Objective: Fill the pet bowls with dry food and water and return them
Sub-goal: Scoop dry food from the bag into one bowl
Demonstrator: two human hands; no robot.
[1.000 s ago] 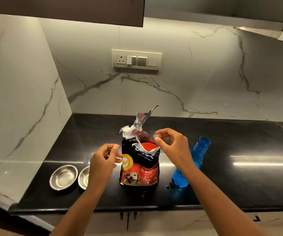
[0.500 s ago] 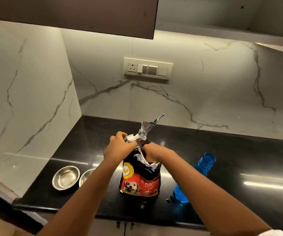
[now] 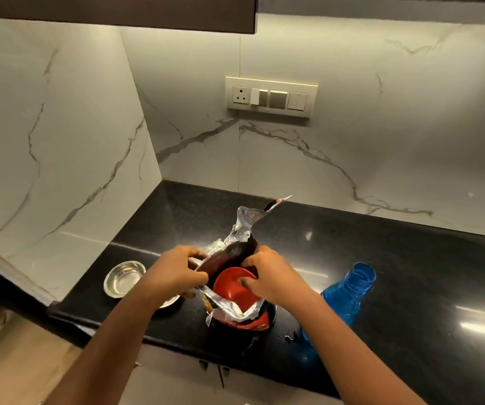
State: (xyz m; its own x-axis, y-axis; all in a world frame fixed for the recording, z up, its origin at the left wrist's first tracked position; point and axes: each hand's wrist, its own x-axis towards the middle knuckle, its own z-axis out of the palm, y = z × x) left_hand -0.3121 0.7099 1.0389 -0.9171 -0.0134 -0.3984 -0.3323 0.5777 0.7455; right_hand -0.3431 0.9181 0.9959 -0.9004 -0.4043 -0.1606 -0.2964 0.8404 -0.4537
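**Food bag held open on counter, both hands at its mouth**

The food bag (image 3: pixel 236 314) stands upright near the front edge of the black counter (image 3: pixel 410 273), its torn foil top spread wide. A ragged foil strip rises from the far side of the opening. Inside the mouth sits a red scoop (image 3: pixel 235 285), hollow side up.

The left hand (image 3: pixel 177 273) is clamped on the left lip of the bag, fingers curled over the foil edge. The right hand (image 3: pixel 267 277) grips the right side of the opening, thumb resting against the scoop's rim; whether it holds the scoop itself or only the bag cannot be told. The hands are apart, one on each side of the mouth.

Left of the bag, one steel bowl (image 3: pixel 124 278) sits on the counter, empty and dry by appearance. A second bowl (image 3: pixel 169 301) lies just beside it, mostly hidden under the left forearm; its contents cannot be seen.

Right of the bag, a blue bottle (image 3: pixel 349 293) stands uncapped, close to the right forearm. Small wet spots mark the counter near its base.

A switch plate (image 3: pixel 270 96) is fixed to the marble wall behind.
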